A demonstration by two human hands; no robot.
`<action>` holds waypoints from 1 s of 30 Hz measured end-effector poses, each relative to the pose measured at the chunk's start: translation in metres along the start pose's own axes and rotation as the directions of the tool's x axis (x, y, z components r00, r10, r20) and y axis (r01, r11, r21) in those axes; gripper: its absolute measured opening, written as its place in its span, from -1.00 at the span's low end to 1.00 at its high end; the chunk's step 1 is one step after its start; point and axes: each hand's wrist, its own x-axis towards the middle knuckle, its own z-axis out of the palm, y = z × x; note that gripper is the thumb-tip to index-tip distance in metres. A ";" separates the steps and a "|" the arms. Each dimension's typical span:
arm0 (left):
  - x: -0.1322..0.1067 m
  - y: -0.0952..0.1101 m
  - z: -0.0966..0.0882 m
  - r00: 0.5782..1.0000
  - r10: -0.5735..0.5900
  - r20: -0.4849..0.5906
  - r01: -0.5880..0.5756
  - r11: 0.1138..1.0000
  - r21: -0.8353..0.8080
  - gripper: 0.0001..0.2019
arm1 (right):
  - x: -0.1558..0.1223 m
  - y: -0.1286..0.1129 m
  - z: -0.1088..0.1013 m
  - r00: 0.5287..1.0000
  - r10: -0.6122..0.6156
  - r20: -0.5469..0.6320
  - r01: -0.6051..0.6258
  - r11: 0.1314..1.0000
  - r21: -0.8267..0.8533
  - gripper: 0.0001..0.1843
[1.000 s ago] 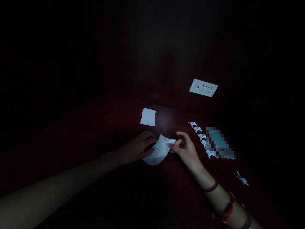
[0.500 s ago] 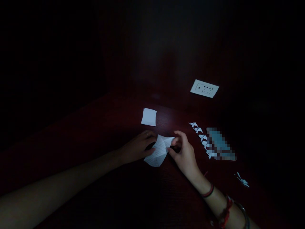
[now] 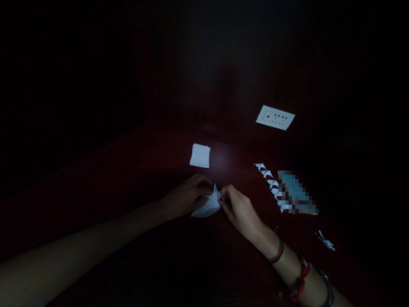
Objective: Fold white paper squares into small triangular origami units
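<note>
A creased sheet of paper (image 3: 207,206) with faint printed lines is between my two hands, low over the dark red table. One corner of it stands up in a point. My left hand (image 3: 187,196), with a ring on one finger, grips the sheet's left side between thumb and fingers. From the right, my right hand (image 3: 241,209) pinches the sheet's right edge, thumb and fingertips close together. The fold between the hands is partly hidden by the fingers.
Beyond my hands lies a stack of square white paper (image 3: 200,155). On the right are a row of small folded paper pieces (image 3: 272,183), a blurred-out bluish flat object (image 3: 297,192) and a small folded white piece (image 3: 326,241). A socket plate (image 3: 275,118) is at the back.
My right hand has moved slightly left and its fingers have closed in. The paper, flatter and more spread before, is now bent up into a peaked fold. My left hand has barely moved.
</note>
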 end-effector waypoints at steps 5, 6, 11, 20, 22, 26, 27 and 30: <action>-0.003 0.000 0.000 0.999 0.044 0.027 -0.046 0.998 0.053 -0.82 | 0.002 0.006 0.000 0.998 0.026 -0.052 -0.020 0.995 0.102 -0.59; -0.003 0.000 0.001 0.999 0.036 0.028 -0.038 0.998 0.053 -0.82 | 0.002 0.007 0.001 0.999 0.023 -0.048 -0.018 0.994 0.109 -0.59; -0.003 -0.002 0.002 0.999 -0.016 0.032 0.015 0.999 0.030 -0.83 | 0.002 0.012 0.002 0.999 0.017 -0.043 -0.012 0.993 0.116 -0.58; 0.001 0.004 -0.003 0.992 -0.085 0.094 0.081 0.996 0.036 -0.75 | 0.003 0.002 -0.002 0.995 0.036 -0.090 -0.015 0.974 0.227 -0.59; 0.002 0.005 -0.003 0.991 -0.102 0.087 0.100 0.994 0.033 -0.74 | 0.003 0.000 -0.002 0.994 0.048 -0.096 -0.024 0.971 0.237 -0.59; 0.002 0.004 -0.002 0.985 -0.171 0.033 0.171 0.985 0.009 -0.73 | 0.003 0.003 -0.001 0.990 0.077 -0.118 -0.044 0.963 0.264 -0.53; 0.002 0.004 -0.001 0.982 -0.190 0.018 0.190 0.982 0.005 -0.72 | 0.003 0.004 0.000 0.989 0.078 -0.125 -0.042 0.964 0.264 -0.51; 0.002 0.004 0.000 0.969 -0.245 -0.017 0.245 0.970 -0.002 -0.69 | 0.003 0.004 0.001 0.986 0.061 -0.156 -0.024 0.972 0.233 -0.47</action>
